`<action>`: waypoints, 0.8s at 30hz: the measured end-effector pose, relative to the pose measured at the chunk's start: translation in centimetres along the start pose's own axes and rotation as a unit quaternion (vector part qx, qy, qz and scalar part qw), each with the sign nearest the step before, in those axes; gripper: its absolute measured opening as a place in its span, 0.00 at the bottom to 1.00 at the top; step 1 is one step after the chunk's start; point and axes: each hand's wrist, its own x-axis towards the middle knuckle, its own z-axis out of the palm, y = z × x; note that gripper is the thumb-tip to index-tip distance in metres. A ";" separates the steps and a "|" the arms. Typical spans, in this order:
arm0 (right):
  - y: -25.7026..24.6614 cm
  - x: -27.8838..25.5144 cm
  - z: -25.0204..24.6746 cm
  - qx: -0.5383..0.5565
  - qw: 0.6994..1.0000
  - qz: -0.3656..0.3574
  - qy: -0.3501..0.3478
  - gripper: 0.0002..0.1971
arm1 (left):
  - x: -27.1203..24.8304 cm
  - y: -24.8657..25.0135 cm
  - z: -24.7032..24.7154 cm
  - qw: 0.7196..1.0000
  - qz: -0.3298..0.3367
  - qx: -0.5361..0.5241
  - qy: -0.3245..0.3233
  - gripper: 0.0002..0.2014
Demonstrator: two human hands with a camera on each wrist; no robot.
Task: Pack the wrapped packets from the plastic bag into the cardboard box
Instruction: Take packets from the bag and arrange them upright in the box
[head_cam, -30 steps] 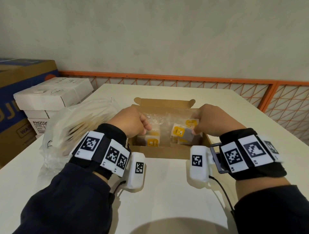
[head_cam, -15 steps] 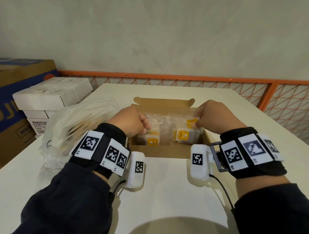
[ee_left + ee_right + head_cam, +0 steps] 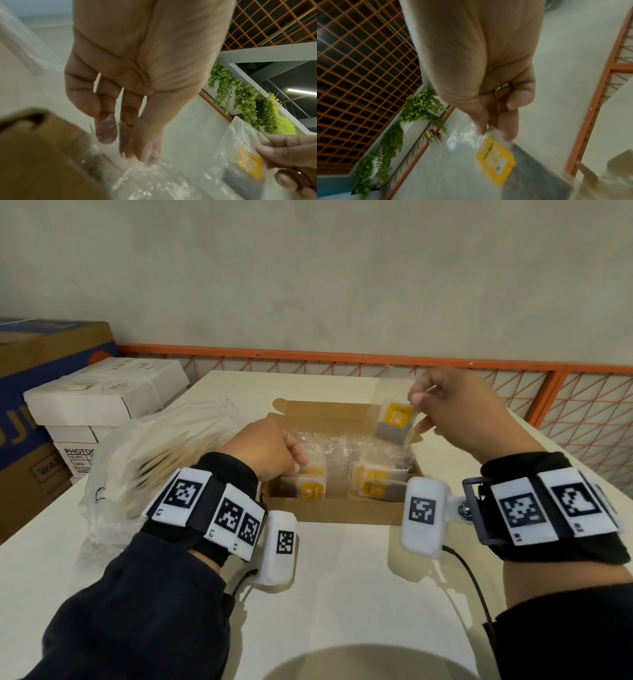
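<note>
Cardboard box (image 3: 329, 510): wrapped packet (image 3: 394, 422) pinched by R hand (image 3: 459, 412), above far-right corner; L hand (image 3: 270, 450) fingers loose, touching inside wrap, holding nothing.

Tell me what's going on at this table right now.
A person is packing wrapped packets into an open cardboard box on a white table. The right hand pinches one clear-wrapped packet with a yellow label by its top edge, holding it above the box's far right corner. The left hand reaches into the box's left side, fingers touching the bubble wrap lining it. Several packets already lie inside. A plastic bag sits to the left.
</note>
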 end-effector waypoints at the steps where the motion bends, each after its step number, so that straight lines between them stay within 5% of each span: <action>1: -0.3 -0.2 0.0 0.005 1.000 -0.002 -0.027 0.12 | 0.0 0.0 0.0 1.000 0.000 0.000 0.002 0.08; 6: -1.1 -1.3 0.0 -0.107 0.986 -0.044 -0.120 0.04 | 0.1 -0.2 0.1 1.000 -0.007 0.003 0.005 0.10; 10: -0.4 -1.2 0.8 -0.176 0.977 -0.018 -0.121 0.05 | 0.0 -0.2 -0.1 1.000 -0.011 0.003 0.004 0.10; 16: 0.1 -0.7 0.7 -0.151 0.986 -0.013 -0.066 0.04 | 0.1 -0.3 -0.2 0.999 -0.002 -0.020 0.050 0.14; 24: -0.2 -0.7 1.2 -0.131 0.984 -0.015 -0.122 0.07 | 0.1 -0.1 -0.2 0.999 -0.015 -0.002 0.039 0.11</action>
